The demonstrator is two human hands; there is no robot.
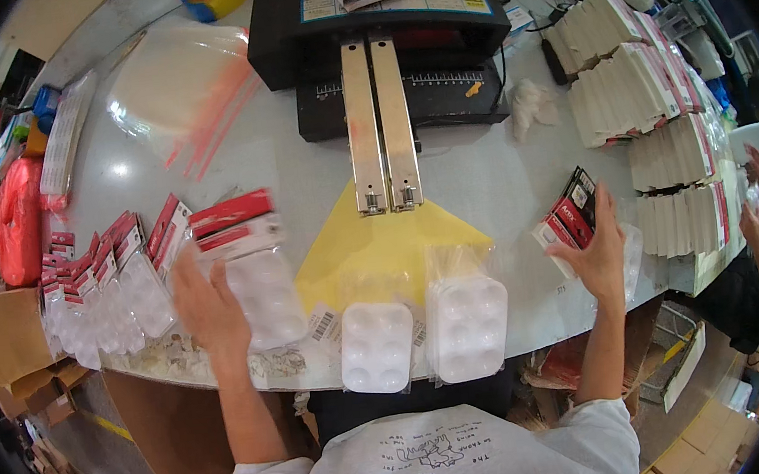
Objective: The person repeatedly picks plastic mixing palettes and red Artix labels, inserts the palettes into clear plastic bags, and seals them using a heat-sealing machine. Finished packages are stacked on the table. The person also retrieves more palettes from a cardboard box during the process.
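Observation:
My left hand (209,306), slightly blurred, is at the left of the table with thumb and fingers apart. It is beside a bagged white paint palette (264,298) topped by a red and white header card (234,222); whether they touch is unclear. At the right, my right hand (603,257) grips a small stack of red, black and white header cards (571,218). In front of me lie two groups of white paint palettes with round wells, a left one (376,347) and a thicker right stack (468,329), both in clear bags.
A black machine (383,31) with two metal rails stands at the back over a yellow sheet (352,240). Carded palette packs (120,294) overlap at left, below clear bags (177,83). Header card stacks (630,89) line the right, where another person's hands (754,210) show.

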